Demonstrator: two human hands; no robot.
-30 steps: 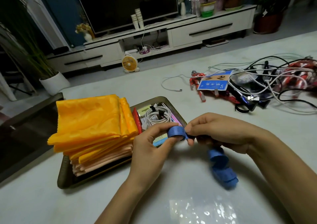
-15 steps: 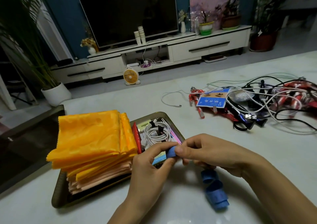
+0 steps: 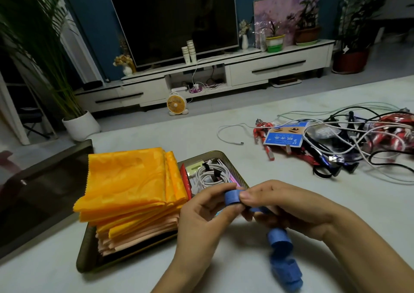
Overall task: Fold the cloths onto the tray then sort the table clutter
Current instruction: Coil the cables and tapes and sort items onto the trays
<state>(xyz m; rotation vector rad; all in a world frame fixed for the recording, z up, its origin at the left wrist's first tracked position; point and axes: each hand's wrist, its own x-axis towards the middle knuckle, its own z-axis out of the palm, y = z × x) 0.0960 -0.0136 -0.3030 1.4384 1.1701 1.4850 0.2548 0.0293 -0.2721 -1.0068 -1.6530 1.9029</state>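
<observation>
Left hand (image 3: pixel 201 216) and right hand (image 3: pixel 284 207) pinch blue tape (image 3: pixel 231 197), hiding its middle.

left hand (image 3: pixel 201 216): fingers curled, pinching blue strip (image 3: pixel 231 197) | right hand (image 3: pixel 291 209): thumb and fingers pinching same strip

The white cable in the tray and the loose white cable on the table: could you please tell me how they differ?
The tray cable is wound into a tight coil; the loose cable sprawls in an open curve. The tray cable is bound with black ties; the loose cable has none. The tray cable sits in the tray; the loose cable lies on the table. Both are thin and white.
</observation>
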